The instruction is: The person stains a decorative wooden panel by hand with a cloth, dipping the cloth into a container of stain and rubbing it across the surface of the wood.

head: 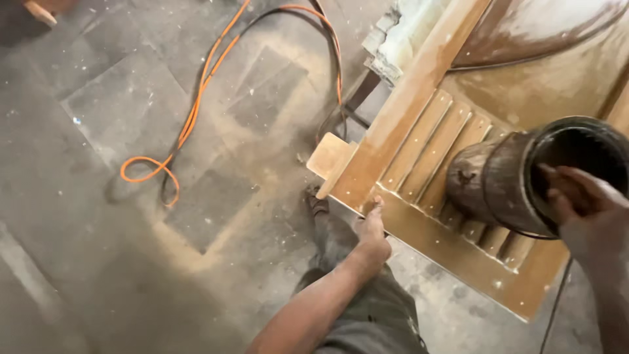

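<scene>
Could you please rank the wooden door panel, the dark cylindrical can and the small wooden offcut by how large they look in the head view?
1. Wooden door panel, largest by far.
2. Dark cylindrical can, gripped by the right hand; nearness to the camera may enlarge it.
3. Small wooden offcut, smallest.

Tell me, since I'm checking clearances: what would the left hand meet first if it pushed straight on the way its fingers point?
The left hand already touches the tan wooden door panel's edge; that comes first.
</scene>
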